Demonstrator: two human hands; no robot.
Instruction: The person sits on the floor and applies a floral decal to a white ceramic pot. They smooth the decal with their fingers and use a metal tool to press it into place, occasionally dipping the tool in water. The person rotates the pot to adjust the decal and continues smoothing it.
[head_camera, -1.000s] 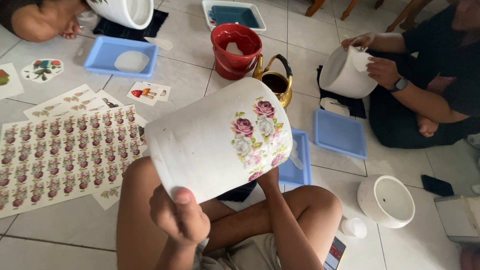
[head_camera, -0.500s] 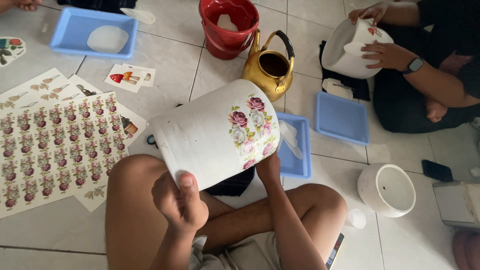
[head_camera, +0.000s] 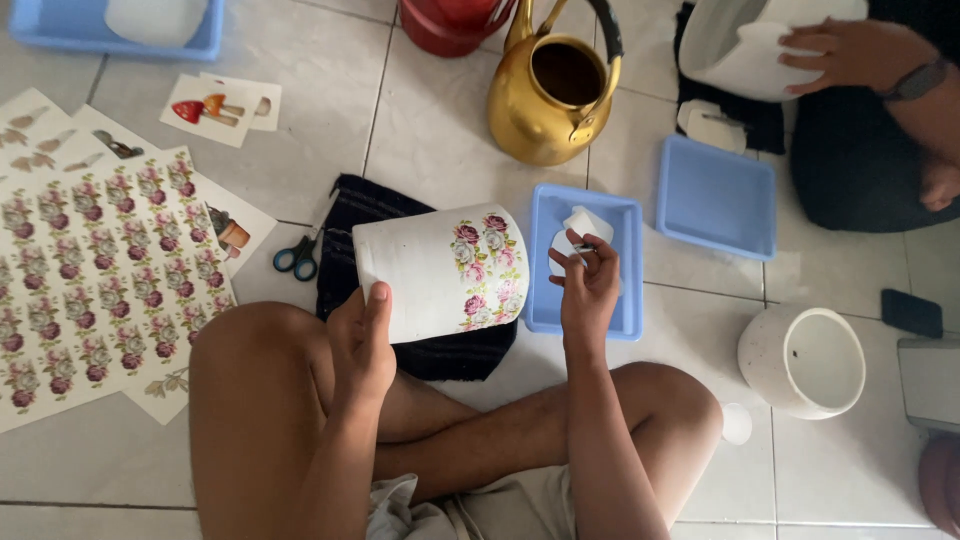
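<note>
I sit cross-legged on a tiled floor. My left hand grips the rim of a white pot that lies on its side over my knee, with pink rose decals near its base. My right hand is off the pot and reaches over a small blue tray just to its right. Its fingertips pinch a small white paper piece above the tray.
A dark cloth and scissors lie under and left of the pot. Rose decal sheets cover the floor at left. A gold kettle, a second blue tray and an upright white pot stand around. Another person's hand holds a white pot at top right.
The pot has come down from in front of me to my knee and the cloth. My right hand has left the pot and gone to the blue tray, taking the white piece.
</note>
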